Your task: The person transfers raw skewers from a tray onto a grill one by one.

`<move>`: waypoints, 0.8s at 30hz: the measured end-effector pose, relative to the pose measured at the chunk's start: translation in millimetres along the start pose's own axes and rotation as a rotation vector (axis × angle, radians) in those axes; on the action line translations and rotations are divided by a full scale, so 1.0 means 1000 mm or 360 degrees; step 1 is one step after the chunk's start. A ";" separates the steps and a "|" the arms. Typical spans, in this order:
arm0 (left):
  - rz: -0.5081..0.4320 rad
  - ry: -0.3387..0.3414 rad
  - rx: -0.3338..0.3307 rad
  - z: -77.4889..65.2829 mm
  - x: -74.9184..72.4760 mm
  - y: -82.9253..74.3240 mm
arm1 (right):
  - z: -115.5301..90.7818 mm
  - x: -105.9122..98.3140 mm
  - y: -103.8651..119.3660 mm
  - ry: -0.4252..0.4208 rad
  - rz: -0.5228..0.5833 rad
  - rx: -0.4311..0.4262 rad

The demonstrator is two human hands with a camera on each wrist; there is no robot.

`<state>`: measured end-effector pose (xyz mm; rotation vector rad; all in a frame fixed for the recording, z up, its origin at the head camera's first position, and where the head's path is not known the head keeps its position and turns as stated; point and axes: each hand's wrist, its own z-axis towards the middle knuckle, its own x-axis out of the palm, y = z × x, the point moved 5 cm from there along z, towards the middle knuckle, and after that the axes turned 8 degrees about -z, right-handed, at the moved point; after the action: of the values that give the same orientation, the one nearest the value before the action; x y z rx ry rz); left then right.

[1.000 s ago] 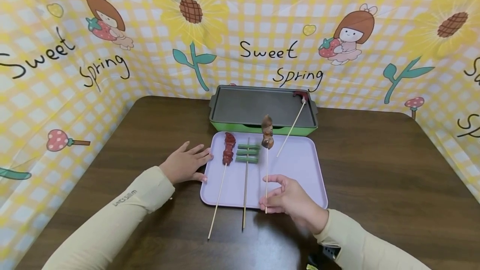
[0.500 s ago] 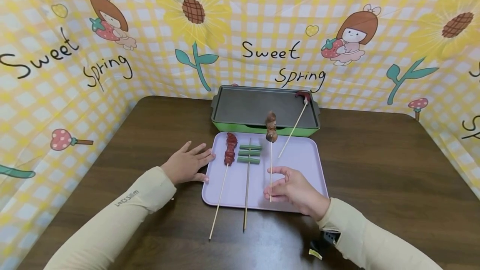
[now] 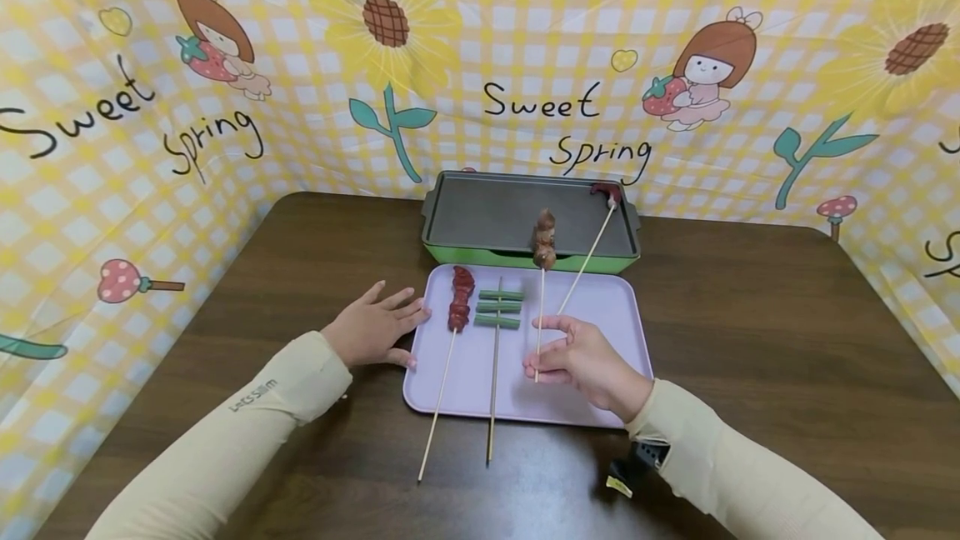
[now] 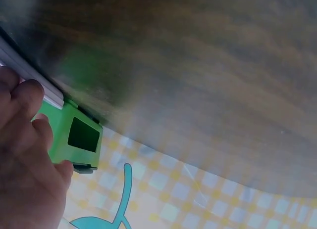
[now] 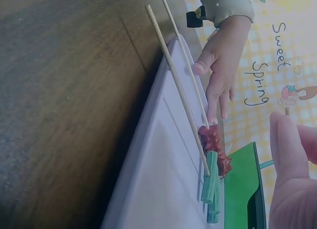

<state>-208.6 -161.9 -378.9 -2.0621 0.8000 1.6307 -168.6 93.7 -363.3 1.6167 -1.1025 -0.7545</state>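
Note:
In the head view my right hand (image 3: 581, 361) pinches the lower stick of a brown meat skewer (image 3: 544, 240), raised over the tray with its meat in front of the grill. My left hand (image 3: 375, 327) lies with fingers spread, fingertips touching the left rim of the lilac tray (image 3: 600, 394). On that tray rest a red meat skewer (image 3: 460, 298) and a skewer of green pieces (image 3: 498, 307), their sticks reaching past the near rim. The right wrist view shows the green skewer (image 5: 210, 184) close up, plus the end of the held stick (image 5: 287, 111) at my fingertips.
Behind the tray stands a green grill (image 3: 517, 211) with a dark flat plate. A dark red skewer (image 3: 606, 193) leans on its right end, its stick slanting toward the tray. A checked cloth (image 3: 540, 48) hangs along the back of the brown wooden table (image 3: 742, 332).
My right hand has moved forward, away from me, carrying the brown meat skewer from over the tray toward the grill. The left hand and the skewers on the tray stay put.

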 end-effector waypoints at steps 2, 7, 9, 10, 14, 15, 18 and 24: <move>-0.0008 -0.0003 0.0008 0.001 0.001 0.000 | 0.001 0.000 0.001 0.0001 0.0004 0.0001; -0.0042 0.0031 -0.0001 0.002 0.001 0.002 | 0.002 -0.002 0.006 -0.0021 0.0020 -0.0022; -0.0049 0.0042 -0.0005 0.003 0.000 0.002 | 0.003 -0.003 0.008 -0.0037 0.0027 -0.0024; -0.0044 0.0044 -0.0006 0.003 0.000 0.002 | 0.004 -0.003 0.008 -0.0043 0.0029 -0.0026; -0.0041 0.0049 -0.0007 0.003 0.000 0.001 | 0.006 -0.005 0.010 -0.0069 0.0047 -0.0032; -0.0039 0.0050 -0.0007 0.003 0.001 0.001 | 0.007 -0.006 0.010 -0.0075 0.0051 -0.0033; -0.0041 0.0053 -0.0008 0.002 0.001 0.000 | 0.009 -0.008 0.011 -0.0091 0.0078 -0.0035; -0.0037 0.0046 -0.0009 0.002 0.000 0.000 | 0.010 -0.009 0.012 -0.0081 0.0116 -0.0025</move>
<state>-210.0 -160.4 -379.1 -2.0951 0.7788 1.5959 -184.1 96.7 -355.0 1.5428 -1.1829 -0.7583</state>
